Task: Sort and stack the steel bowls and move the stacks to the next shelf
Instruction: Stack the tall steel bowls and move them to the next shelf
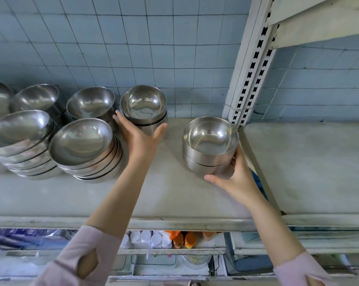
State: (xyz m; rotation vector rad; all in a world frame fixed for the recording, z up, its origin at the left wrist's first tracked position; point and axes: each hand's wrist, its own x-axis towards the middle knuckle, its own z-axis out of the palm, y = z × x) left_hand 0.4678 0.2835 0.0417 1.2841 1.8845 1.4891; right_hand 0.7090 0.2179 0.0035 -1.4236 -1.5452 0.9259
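Gripping a two-bowl stack (210, 149) near the shelf post (249, 65): right hand (234, 180), fingers curled. Left hand (140, 134) spread open against rear stack (144, 109).

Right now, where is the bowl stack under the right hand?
The two-bowl stack sits on the shelf's right end, beside the slotted upright post.
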